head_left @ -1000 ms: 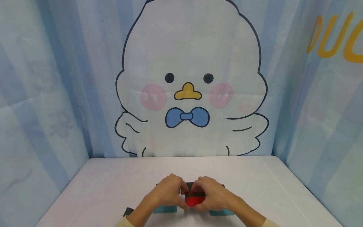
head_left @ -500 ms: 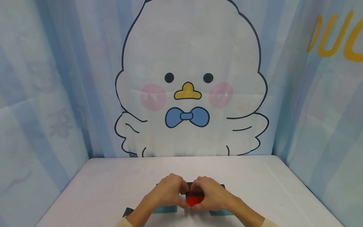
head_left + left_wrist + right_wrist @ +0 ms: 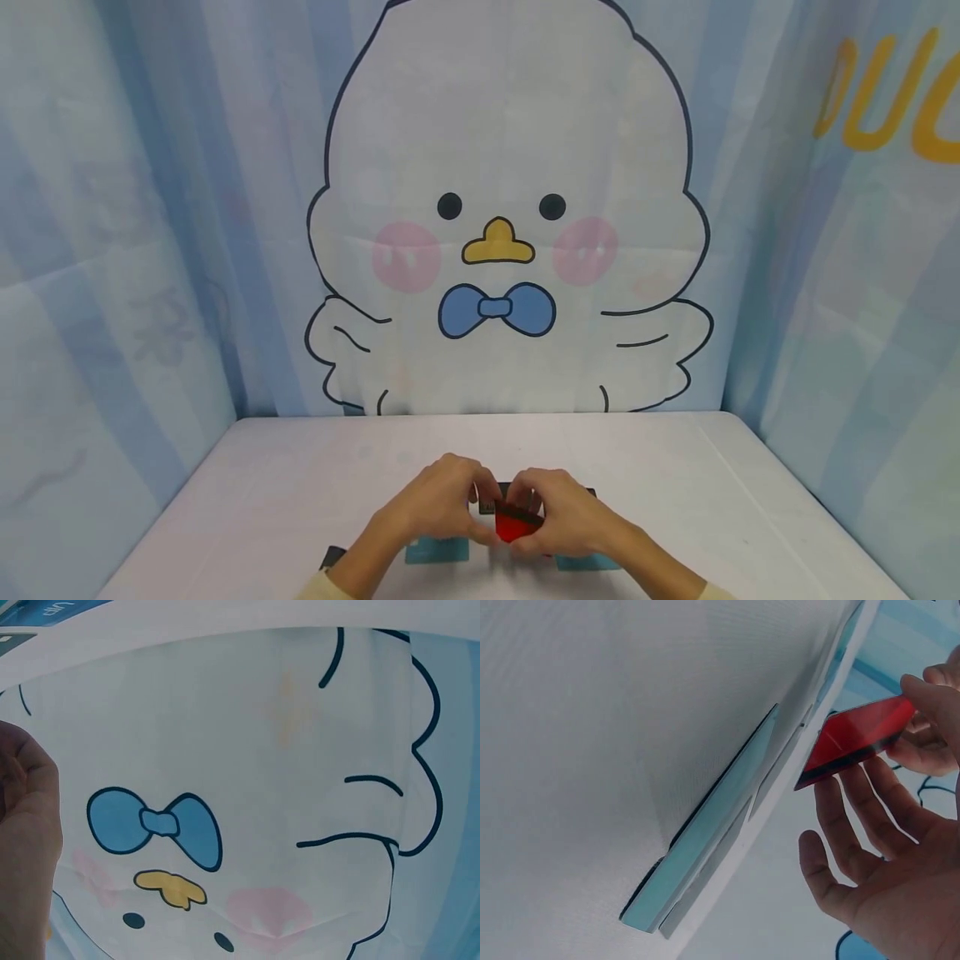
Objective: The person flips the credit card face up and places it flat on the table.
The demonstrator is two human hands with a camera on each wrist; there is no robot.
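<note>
Between my two hands is a red card [image 3: 513,527] with a black stripe along its upper edge. It is tilted, its left end higher. My right hand [image 3: 573,512] grips it with the fingers at the striped edge and the thumb at the opposite edge. In the right wrist view the red card [image 3: 862,731] and my right hand's spread fingers [image 3: 844,817] show clearly. My left hand [image 3: 442,500] curls around the card's left end, fingertips right at its upper corner. Only part of my left hand [image 3: 30,825] shows in the left wrist view.
Teal cards lie on the white table [image 3: 300,475], one under the left hand [image 3: 437,551] and another teal card [image 3: 588,563] at the right. A dark card [image 3: 487,507] lies behind the red one. A dark thing [image 3: 333,556] peeks out beside the left forearm. A cartoon curtain [image 3: 495,367] hangs behind.
The red card has turned from nearly level to tilted, its right end dropping. My left hand has lifted slightly, and its fingers have drawn apart from the right hand's.
</note>
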